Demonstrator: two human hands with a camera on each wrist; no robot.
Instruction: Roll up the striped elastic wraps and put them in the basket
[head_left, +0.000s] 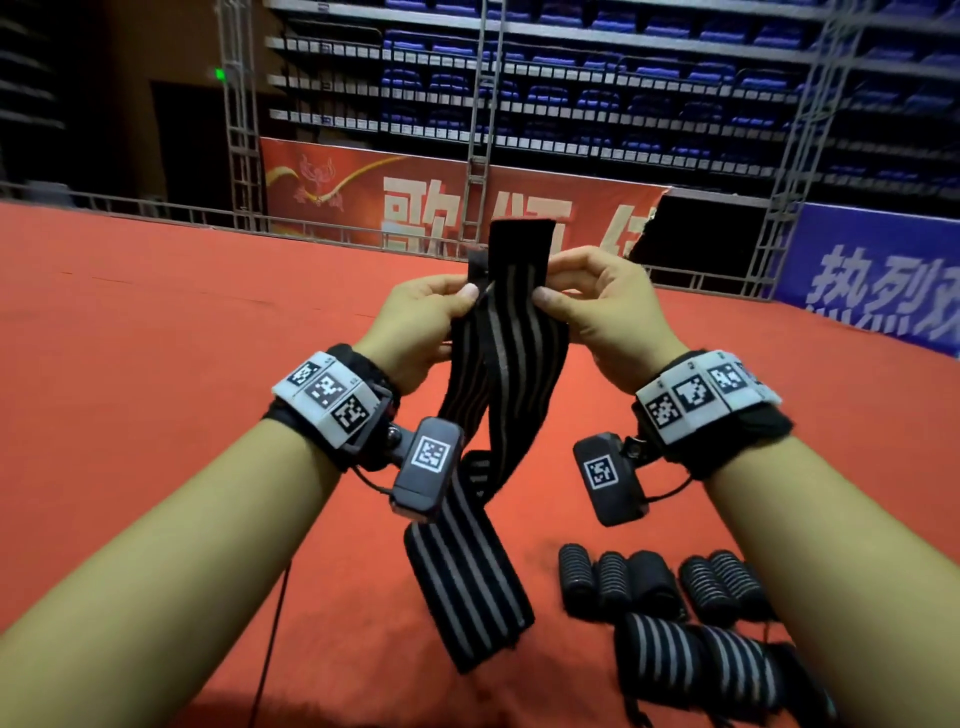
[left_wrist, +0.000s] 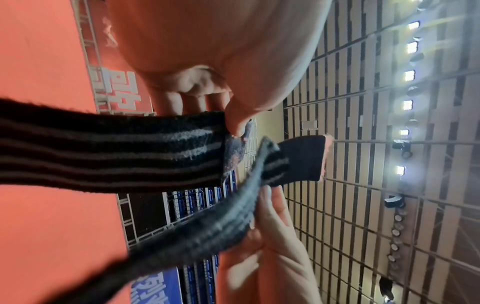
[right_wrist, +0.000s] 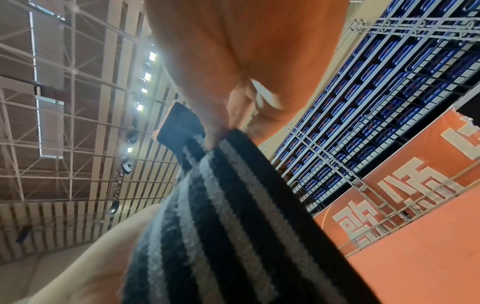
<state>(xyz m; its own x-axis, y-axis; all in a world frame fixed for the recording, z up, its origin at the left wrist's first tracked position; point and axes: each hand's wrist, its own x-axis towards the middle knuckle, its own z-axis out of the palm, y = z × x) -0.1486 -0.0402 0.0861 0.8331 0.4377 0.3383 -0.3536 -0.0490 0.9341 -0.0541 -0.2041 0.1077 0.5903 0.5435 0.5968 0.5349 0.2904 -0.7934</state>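
Observation:
I hold one black elastic wrap with grey stripes (head_left: 511, 332) up in the air over the red carpet. My left hand (head_left: 470, 293) pinches its left edge near the top, and my right hand (head_left: 543, 297) pinches the right edge. The plain black end tab (head_left: 519, 244) sticks up above both thumbs. The rest of the wrap hangs down twisted, its lower end (head_left: 467, 587) near the carpet. In the left wrist view the thumb (left_wrist: 236, 121) presses on the wrap (left_wrist: 103, 152). The right wrist view shows the thumb (right_wrist: 215, 131) on the wrap (right_wrist: 233, 226). No basket is in view.
Several rolled wraps (head_left: 618, 577) lie on the red carpet (head_left: 156, 364) at the lower right, with two looser striped bundles (head_left: 696, 660) in front of them. A metal railing (head_left: 363, 234) and banners bound the carpet's far edge.

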